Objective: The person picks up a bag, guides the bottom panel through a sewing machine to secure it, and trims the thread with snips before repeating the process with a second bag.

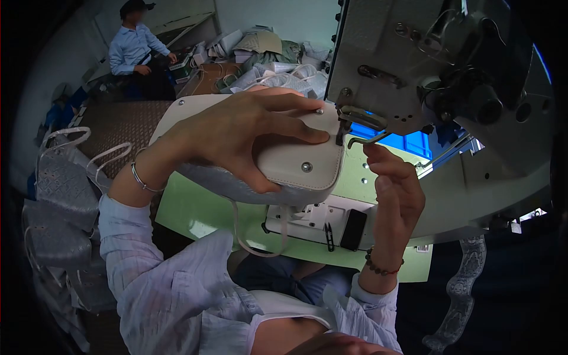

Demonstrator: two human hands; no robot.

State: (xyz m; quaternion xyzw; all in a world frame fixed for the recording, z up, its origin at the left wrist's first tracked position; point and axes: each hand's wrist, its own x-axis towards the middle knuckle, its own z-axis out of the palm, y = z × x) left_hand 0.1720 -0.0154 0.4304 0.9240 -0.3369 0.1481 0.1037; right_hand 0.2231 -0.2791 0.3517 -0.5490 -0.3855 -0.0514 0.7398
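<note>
A pale handbag (284, 164) with a stitched edge and metal studs on its base is held upside down under the sewing machine's needle area. My left hand (242, 127) grips it from above, fingers spread over the base and thumb pressed along the near edge. One corner of the base sits right by the presser foot (341, 130). Beneath the bag hangs its looped handle (238, 236). My right hand (396, 189) is raised beside the machine, fingers bent and thumb apart from them, with the index fingertip right at a curved metal lever (368, 141).
The sewing machine head (402, 59) fills the upper right. Thread snips (329, 236) and a black rectangular object (354, 229) lie on the green table (198, 204). Grey bags (65, 183) are stacked at left. More bags (278, 77) are heaped behind, near a seated person (137, 50).
</note>
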